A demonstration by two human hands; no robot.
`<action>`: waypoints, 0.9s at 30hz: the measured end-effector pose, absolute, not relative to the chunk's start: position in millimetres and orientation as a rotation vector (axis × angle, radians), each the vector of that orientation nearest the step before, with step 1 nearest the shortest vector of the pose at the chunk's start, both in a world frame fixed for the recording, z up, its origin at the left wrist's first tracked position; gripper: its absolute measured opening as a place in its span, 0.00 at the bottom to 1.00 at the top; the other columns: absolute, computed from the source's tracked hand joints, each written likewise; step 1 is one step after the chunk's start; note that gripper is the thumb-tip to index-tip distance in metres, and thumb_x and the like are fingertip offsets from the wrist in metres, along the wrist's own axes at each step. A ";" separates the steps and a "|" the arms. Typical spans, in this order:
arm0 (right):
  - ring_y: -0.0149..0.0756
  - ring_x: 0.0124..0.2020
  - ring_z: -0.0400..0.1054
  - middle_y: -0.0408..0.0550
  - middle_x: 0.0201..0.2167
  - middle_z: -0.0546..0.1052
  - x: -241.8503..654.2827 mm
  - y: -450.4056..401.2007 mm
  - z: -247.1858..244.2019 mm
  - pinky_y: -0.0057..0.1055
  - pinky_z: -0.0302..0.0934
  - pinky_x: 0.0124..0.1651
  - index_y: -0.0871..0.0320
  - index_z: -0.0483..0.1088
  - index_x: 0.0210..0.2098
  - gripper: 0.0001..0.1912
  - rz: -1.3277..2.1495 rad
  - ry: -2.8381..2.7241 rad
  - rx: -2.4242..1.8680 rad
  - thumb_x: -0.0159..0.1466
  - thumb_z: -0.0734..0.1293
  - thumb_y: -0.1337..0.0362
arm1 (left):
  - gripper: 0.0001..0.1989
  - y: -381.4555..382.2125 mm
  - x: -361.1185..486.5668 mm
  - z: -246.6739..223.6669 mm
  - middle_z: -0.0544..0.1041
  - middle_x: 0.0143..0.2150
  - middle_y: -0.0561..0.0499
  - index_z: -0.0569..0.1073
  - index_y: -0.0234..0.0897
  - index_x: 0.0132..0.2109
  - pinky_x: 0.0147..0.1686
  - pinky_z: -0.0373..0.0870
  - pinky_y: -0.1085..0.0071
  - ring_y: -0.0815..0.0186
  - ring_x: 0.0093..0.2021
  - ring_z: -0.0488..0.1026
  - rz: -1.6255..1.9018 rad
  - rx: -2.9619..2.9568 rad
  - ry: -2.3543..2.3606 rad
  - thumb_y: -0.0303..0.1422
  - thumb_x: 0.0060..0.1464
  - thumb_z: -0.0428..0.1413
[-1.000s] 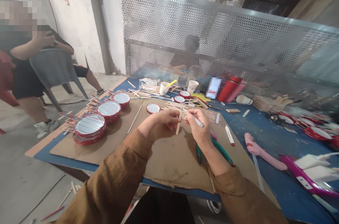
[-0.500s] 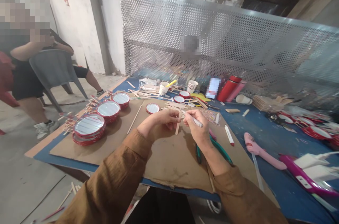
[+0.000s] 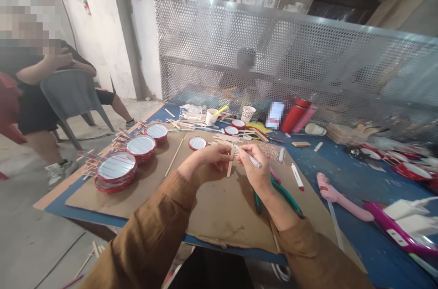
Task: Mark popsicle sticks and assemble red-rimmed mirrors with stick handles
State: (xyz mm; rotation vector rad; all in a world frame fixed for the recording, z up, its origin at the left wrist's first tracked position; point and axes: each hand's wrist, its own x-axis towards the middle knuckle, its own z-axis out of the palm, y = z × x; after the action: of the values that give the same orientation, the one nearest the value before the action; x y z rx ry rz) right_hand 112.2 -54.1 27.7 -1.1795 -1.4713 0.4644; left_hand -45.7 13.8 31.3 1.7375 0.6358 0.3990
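Observation:
My left hand [image 3: 216, 157] pinches a flat wooden stick [image 3: 230, 168], which stands nearly upright over the cardboard sheet [image 3: 219, 216]. Just right of it, my right hand [image 3: 256, 166] holds a whitish marker [image 3: 253, 160], its front end close to the stick. Whether the tip touches the wood is too small to tell. Below my right wrist lie green-handled pliers [image 3: 287, 195], partly covered by the forearm. A small red-rimmed round piece [image 3: 197, 143] rests beyond my left hand.
Stacked red-rimmed round pieces [image 3: 116, 167] with crossed sticks stand at the left. Behind my hands are loose wooden sticks [image 3: 191, 123], paper cups [image 3: 211, 117] and a red bottle [image 3: 296, 116]. A pink glue gun [image 3: 342, 200] and a purple power strip [image 3: 388, 229] lie right. A person sits at far left.
The view has tilted slightly, so the scene sits a little lower. Both hands keep their hold on the stick and the marker, with hardly any shift between them.

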 end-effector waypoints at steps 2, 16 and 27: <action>0.32 0.24 0.69 0.43 0.23 0.75 112.9 -52.4 25.7 0.29 0.64 0.30 0.56 0.68 0.35 0.11 0.473 -1.474 -1.185 0.60 0.64 0.55 | 0.15 14.0 -45.6 30.4 0.70 0.23 0.55 0.67 0.33 0.34 0.26 0.68 0.76 0.73 0.23 0.70 0.404 1.724 0.647 0.43 0.52 0.56; 0.33 0.24 0.70 0.45 0.24 0.75 108.8 -54.7 28.4 0.28 0.65 0.29 0.56 0.68 0.33 0.10 0.522 -1.424 -1.161 0.59 0.64 0.56 | 0.17 8.3 -46.5 38.2 0.70 0.22 0.55 0.67 0.33 0.34 0.24 0.67 0.76 0.74 0.21 0.68 0.411 1.696 0.657 0.45 0.51 0.57; 0.33 0.24 0.70 0.45 0.23 0.75 108.6 -56.7 32.0 0.28 0.65 0.28 0.57 0.67 0.33 0.11 0.487 -1.429 -1.174 0.60 0.64 0.55 | 0.20 8.1 -46.9 39.0 0.70 0.22 0.55 0.69 0.33 0.37 0.24 0.66 0.74 0.72 0.20 0.68 0.416 1.689 0.672 0.48 0.49 0.58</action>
State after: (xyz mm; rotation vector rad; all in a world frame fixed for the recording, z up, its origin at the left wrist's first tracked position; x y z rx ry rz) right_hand 108.6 -56.7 32.0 -1.1740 -1.4286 0.4869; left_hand -46.9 8.1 39.0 1.6893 0.6722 0.4157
